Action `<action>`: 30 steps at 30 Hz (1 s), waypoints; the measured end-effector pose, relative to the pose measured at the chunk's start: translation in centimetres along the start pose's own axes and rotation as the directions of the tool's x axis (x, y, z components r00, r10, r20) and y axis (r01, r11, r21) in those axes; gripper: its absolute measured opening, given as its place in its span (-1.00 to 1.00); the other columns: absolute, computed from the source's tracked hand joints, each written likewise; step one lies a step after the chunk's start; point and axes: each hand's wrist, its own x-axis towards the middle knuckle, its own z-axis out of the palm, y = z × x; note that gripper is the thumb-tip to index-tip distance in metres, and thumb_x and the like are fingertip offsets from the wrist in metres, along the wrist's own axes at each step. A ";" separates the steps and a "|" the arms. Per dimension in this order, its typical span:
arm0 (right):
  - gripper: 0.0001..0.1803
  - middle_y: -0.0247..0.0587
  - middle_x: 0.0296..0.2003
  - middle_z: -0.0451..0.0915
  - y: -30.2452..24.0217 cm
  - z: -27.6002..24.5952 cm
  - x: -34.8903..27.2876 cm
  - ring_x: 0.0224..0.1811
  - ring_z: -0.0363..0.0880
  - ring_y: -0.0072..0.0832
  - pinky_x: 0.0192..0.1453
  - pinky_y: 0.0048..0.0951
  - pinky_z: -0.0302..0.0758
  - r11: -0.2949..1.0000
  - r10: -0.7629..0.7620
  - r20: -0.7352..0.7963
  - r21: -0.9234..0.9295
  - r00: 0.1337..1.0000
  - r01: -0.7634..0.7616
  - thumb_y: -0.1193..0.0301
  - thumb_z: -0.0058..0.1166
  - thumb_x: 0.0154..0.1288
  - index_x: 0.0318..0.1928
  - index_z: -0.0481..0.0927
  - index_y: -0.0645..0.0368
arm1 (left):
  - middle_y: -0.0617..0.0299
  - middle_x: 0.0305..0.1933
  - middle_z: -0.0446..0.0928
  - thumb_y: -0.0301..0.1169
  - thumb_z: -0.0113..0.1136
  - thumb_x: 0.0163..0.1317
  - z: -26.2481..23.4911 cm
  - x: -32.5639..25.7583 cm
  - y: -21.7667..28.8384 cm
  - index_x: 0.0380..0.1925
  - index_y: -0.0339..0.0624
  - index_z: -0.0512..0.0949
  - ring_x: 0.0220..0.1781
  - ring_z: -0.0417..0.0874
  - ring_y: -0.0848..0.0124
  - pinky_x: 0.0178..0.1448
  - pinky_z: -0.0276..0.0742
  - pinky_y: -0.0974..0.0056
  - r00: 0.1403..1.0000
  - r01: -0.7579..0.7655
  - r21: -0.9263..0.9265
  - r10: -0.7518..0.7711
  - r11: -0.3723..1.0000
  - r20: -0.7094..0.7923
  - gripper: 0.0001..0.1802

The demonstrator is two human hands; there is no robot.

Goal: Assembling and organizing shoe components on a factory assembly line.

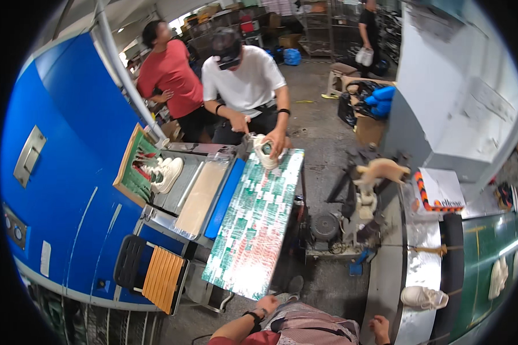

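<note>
1. the right hand (379, 326), bare, is low in the view, its fingers loosely curled and part-way open; nothing shows in their hold.
2. the cream-white lace-up shoe (423, 297) lies to the right of those fingers and slightly farther ahead, near them but not touching. its long axis runs roughly left to right, so 1 end points back toward the right hand. which end is the toe is too small to tell.
3. the left hand (265, 304) is well apart from that shoe, so the right hand is clearly the nearer of the 2. the left fingers look bent, but how far open they are, and whether they hold anything, cannot be told.
4. beside the left fingers is the near end of a long, narrow tabletop (250, 230) patched in green, white and red; contact with its edge is unclear. its long axis runs away from the left hand, leaning right.
5. the shoe rests on a shiny silver metal strip (423, 265). farther right come a black padded band (452, 247) and a green belt (475, 253) carrying another cream-white shoe (498, 277), its long axis pointing mostly away.
6. at the far end of the patterned tabletop, a co-worker in a white t-shirt (244, 77) holds a white shoe with a green inside (263, 155), out of both hands' reach.
</note>
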 end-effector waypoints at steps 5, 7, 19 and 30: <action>-0.68 -0.21 -0.43 0.65 -2.9 5.0 -2.8 -0.50 0.53 -0.50 -0.45 -0.45 0.45 0.991 0.060 0.121 -0.125 0.991 -0.045 0.26 0.15 0.32 -0.07 0.65 0.24 | 0.09 -0.19 0.69 -0.07 0.24 0.18 -6.0 5.9 8.7 -0.16 -0.12 0.62 -0.09 0.69 0.13 0.01 0.58 0.12 0.973 -0.220 -0.108 0.210 0.970 -0.094 -0.61; -0.70 -0.27 -0.49 0.61 -2.5 7.6 -2.8 -0.58 0.45 -0.56 -0.52 -0.49 0.36 0.991 0.077 0.079 -0.114 0.994 -0.067 0.28 0.12 0.33 -0.06 0.65 0.21 | 0.08 -0.21 0.68 -0.12 0.24 0.19 -8.7 7.2 11.7 -0.15 -0.15 0.60 -0.11 0.69 0.14 0.00 0.58 0.12 0.968 -0.248 -0.145 0.241 0.958 -0.066 -0.63; -0.70 -0.03 -0.27 0.72 -6.6 13.6 1.2 -0.24 0.67 -0.39 -0.12 -0.41 0.58 0.910 -0.018 -0.027 -0.414 0.999 0.005 0.39 0.15 0.20 -0.15 0.68 0.38 | 0.20 -0.43 0.67 -0.31 0.18 0.25 -13.3 8.3 7.8 -0.30 -0.15 0.61 -0.39 0.71 0.38 -0.22 0.58 0.30 0.990 -0.140 -0.402 0.123 0.905 -0.069 -0.84; -0.65 -0.04 -0.25 0.70 -11.8 16.3 5.0 -0.28 0.66 -0.41 -0.20 -0.44 0.57 0.918 0.059 0.115 -0.395 0.992 -0.008 0.42 0.14 0.21 -0.04 0.64 0.37 | 0.23 -0.38 0.70 -0.24 0.18 0.23 -13.3 8.6 8.4 -0.31 -0.05 0.64 -0.32 0.73 0.33 -0.16 0.60 0.26 0.998 -0.010 -0.396 -0.015 0.918 -0.059 -0.82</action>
